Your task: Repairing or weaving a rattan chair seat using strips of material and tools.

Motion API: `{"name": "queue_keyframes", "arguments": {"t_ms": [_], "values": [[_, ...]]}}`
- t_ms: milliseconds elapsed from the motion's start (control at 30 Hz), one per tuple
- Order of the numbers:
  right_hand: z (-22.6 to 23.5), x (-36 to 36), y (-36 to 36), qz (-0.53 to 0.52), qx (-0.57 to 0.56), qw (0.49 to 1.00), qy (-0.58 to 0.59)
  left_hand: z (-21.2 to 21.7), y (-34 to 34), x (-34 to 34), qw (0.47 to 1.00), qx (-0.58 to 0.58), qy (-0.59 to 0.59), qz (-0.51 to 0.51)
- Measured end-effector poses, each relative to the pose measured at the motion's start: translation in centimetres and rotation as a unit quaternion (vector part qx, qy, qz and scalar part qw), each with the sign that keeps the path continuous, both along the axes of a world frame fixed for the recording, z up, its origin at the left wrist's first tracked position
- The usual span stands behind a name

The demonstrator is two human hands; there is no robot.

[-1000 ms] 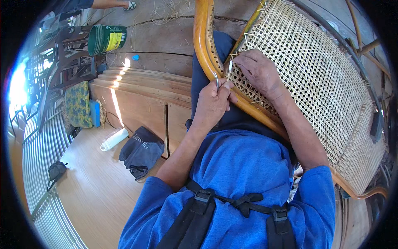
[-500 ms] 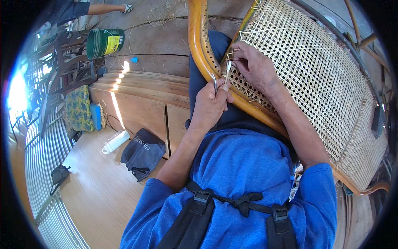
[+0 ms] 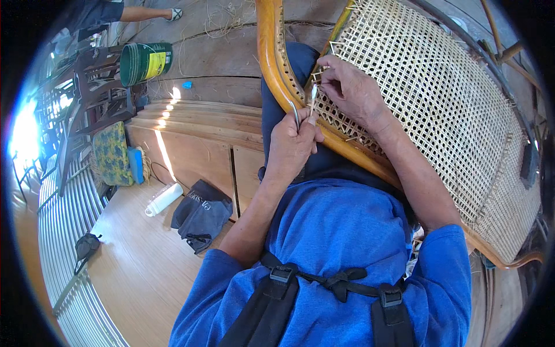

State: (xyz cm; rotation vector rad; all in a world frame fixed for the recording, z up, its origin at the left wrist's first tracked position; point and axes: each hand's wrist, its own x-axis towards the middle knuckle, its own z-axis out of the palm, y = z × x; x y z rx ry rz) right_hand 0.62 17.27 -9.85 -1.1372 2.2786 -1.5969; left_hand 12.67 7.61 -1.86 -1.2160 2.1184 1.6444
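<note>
A woven cane panel (image 3: 416,75) in a curved, varnished wooden frame (image 3: 270,55) lies across my lap. Small holes run along the frame's inner edge. My left hand (image 3: 293,141) is closed at the near side of the frame, gripping a thin curved metal tool (image 3: 296,113). From its fingertips a pale strip (image 3: 314,94) also sticks up toward the panel's corner. My right hand (image 3: 354,92) rests over the weave there, thumb and forefinger pinched at a loose cane strand (image 3: 317,73). The exact grip is partly hidden by its fingers.
On the left, a wooden surface (image 3: 139,248) holds a white bottle (image 3: 164,199), a dark cloth pouch (image 3: 201,217) and a black mask-like item (image 3: 87,247). A green bucket (image 3: 139,63) stands farther off. Another person's leg (image 3: 144,14) shows at the top left.
The frame and both hands have shifted slightly left in view. The metal tool stands a little more upright, and my right fingers have drawn slightly up and left at the corner.
</note>
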Motion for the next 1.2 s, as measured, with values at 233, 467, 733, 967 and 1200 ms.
{"name": "queue_keyframes", "arguments": {"t_ms": [233,467,733,967,1200], "values": [[0.1,0.1,-0.1,-0.016,0.023,1.000,-0.008,0.1,-0.1,0.3,1.000,0.007,0.001,-0.017],[-0.2,0.1,0.0,-0.008,0.007,1.000,0.000,-0.3,0.2,0.3,0.999,0.021,0.024,0.026],[-0.3,0.1,0.1,-0.023,-0.020,0.999,-0.024,0.4,-0.6,0.1,0.990,-0.024,0.133,0.051],[-0.9,0.2,0.4,-0.011,-0.024,0.999,0.046,0.3,-1.8,-4.0,0.989,-0.049,0.138,0.027],[-1.1,-0.2,0.5,0.007,-0.028,0.999,0.046,0.5,-1.4,-6.1,0.997,-0.013,0.075,0.024]]}}
